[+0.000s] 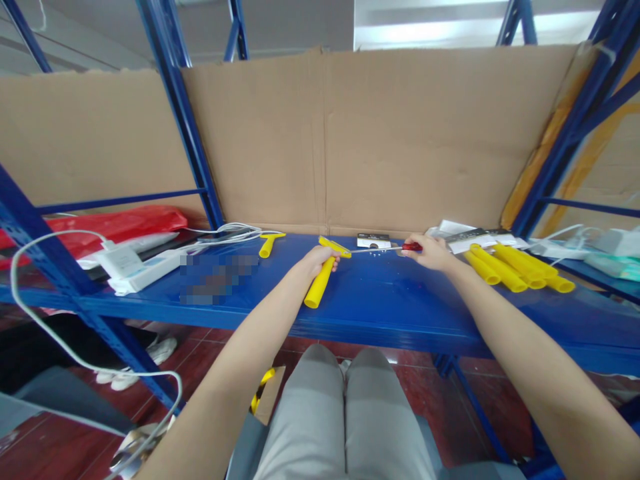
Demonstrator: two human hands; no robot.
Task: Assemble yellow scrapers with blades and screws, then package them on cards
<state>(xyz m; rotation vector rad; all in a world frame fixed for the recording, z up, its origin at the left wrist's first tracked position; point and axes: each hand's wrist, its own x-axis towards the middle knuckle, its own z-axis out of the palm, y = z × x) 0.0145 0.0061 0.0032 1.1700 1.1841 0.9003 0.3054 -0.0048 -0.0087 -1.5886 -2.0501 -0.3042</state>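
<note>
Red-handled screwdriver (411, 247): its shaft, aimed at the yellow T-shaped handle (315, 291), could slip toward the left hand (325, 259) if pressed off-line.
Small loose bits (374, 254): a nudge from the shaft could scatter them across the blue shelf (385, 300).
Left hand: fingers curled closed around the handle below its crossbar, mid-shelf.
Right hand (429, 252): fingers wrapped on the red grip, forearm reaching in from lower right.
</note>
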